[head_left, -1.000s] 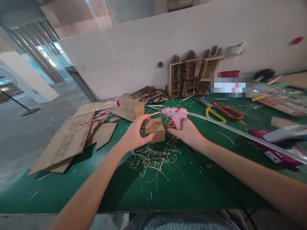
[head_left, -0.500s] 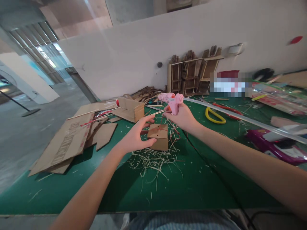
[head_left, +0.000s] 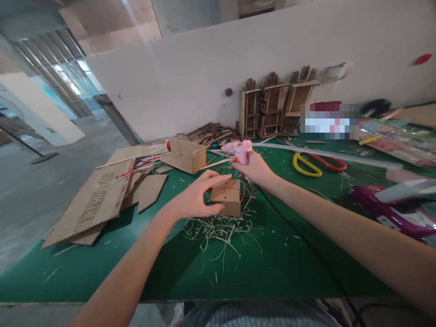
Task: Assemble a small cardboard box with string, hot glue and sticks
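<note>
My left hand (head_left: 195,197) grips a small cardboard box (head_left: 227,198) that rests on the green table (head_left: 265,268), thumb on top and fingers along its near side. My right hand (head_left: 254,169) is closed round the handle of a pink glue gun (head_left: 238,150), held just beyond the box with its nozzle pointing left. A long clear glue stick (head_left: 327,154) juts from the back of the gun toward the right. Pale straw-like shavings (head_left: 218,229) lie scattered under and in front of the box.
Flat cardboard sheets (head_left: 98,200) and a folded cardboard piece (head_left: 185,154) lie at the left. Cardboard models (head_left: 272,106) lean on the white wall. Yellow and red scissors (head_left: 315,163) lie behind my right arm. A purple tool (head_left: 391,211) sits at the right.
My right hand has carried the glue gun up and away from the box, then down toward the far left. The box was set down on the table, my left hand still on it.
</note>
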Available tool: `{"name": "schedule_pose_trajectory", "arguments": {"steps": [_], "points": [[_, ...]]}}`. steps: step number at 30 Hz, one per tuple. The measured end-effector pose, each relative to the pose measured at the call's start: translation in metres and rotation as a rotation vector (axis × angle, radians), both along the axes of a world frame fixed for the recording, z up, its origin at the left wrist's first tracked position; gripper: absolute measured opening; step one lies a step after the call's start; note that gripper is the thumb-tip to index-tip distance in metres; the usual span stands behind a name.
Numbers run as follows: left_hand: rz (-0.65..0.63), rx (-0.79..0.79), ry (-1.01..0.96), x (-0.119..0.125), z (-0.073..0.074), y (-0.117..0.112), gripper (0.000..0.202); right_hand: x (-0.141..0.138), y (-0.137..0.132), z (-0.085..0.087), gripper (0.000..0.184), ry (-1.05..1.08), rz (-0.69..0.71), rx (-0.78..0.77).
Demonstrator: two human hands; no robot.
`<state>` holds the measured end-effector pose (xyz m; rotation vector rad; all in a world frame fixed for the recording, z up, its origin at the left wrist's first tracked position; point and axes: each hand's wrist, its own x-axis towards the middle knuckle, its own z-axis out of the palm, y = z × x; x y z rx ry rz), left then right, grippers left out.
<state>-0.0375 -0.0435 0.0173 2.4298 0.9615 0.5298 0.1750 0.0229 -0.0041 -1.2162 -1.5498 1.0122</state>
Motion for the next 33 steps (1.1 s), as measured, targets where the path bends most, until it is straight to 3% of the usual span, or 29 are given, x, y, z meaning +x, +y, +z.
{"name": "schedule_pose_trajectory", "arguments": {"steps": [6, 10, 17, 22, 33], "points": [[0.038, 0.075, -0.026, -0.001, -0.002, 0.002, 0.054, 0.018, -0.019, 0.007, 0.022, 0.054, -0.128, 0.049], [0.094, 0.128, -0.009, -0.004, -0.004, 0.004, 0.066, 0.031, -0.039, 0.007, 0.02, 0.104, -0.145, 0.0], [0.062, 0.135, 0.007, -0.004, -0.005, 0.007, 0.059, 0.044, -0.07, -0.007, 0.023, 0.047, -0.034, 0.027], [0.091, 0.198, -0.024, -0.007, -0.008, 0.011, 0.056, 0.052, -0.087, -0.016, 0.027, 0.083, -0.005, -0.049], [0.108, 0.212, -0.096, -0.011, -0.014, 0.018, 0.049, 0.063, -0.096, -0.024, 0.021, -0.056, 0.091, -0.043]]}}
